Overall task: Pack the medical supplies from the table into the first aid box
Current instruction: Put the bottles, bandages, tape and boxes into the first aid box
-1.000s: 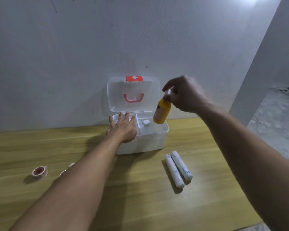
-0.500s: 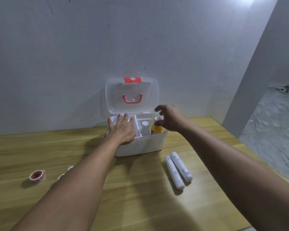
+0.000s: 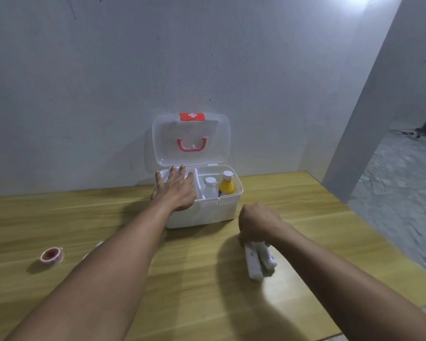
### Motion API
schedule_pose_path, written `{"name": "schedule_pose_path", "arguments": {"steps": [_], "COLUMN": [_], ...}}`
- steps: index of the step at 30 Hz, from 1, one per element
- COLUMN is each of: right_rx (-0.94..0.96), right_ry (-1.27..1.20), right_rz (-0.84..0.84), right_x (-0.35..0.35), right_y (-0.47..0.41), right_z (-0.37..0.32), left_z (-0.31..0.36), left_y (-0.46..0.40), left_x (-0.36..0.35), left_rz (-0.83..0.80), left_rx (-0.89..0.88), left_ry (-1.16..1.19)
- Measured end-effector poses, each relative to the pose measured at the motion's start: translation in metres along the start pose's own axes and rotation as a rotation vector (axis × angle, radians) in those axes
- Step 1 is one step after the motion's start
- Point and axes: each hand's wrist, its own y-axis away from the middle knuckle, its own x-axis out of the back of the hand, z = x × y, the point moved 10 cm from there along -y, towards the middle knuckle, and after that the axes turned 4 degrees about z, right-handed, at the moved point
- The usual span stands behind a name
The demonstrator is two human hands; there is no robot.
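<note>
The white first aid box point(image 3: 221, 210) stands open at the back of the table, its clear lid point(image 3: 207, 134) upright against the wall. Inside its right compartment stand a yellow bottle point(image 3: 226, 187) and a white bottle point(image 3: 210, 187). My left hand point(image 3: 176, 189) lies flat, fingers spread, over the box's left side. My right hand point(image 3: 257, 223) is down on the far ends of two white bandage rolls point(image 3: 257, 263) lying side by side in front of the box; its fingers curl over them. A pink tape roll point(image 3: 51, 255) lies at the left.
The wooden table point(image 3: 207, 303) ends at the right, where a grey floor lies below. A white wall backs the table. A small white object point(image 3: 99, 244) peeks out from behind my left forearm.
My right hand set the yellow bottle into the box's right compartment, let it go, and came back down onto the two bandage rolls. My left hand stayed on the box.
</note>
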Motion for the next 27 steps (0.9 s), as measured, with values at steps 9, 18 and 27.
{"name": "schedule_pose_path", "arguments": {"steps": [9, 18, 27], "right_rx": [0.098, 0.279, 0.284], "right_ry": [-0.584, -0.412, -0.413], "right_rz": [0.912, 1.156, 1.017], "right_x": [0.164, 0.117, 0.086], "right_y": [0.042, 0.024, 0.005], "right_z": [0.014, -0.018, -0.016], "left_z": [-0.001, 0.0, -0.001], "left_y": [-0.002, 0.0, -0.002], "left_x": [-0.003, -0.001, -0.003], "left_rz": [-0.008, -0.006, -0.001], "left_rx": [0.002, 0.003, 0.0], "left_ry": [-0.006, 0.003, 0.016]}}
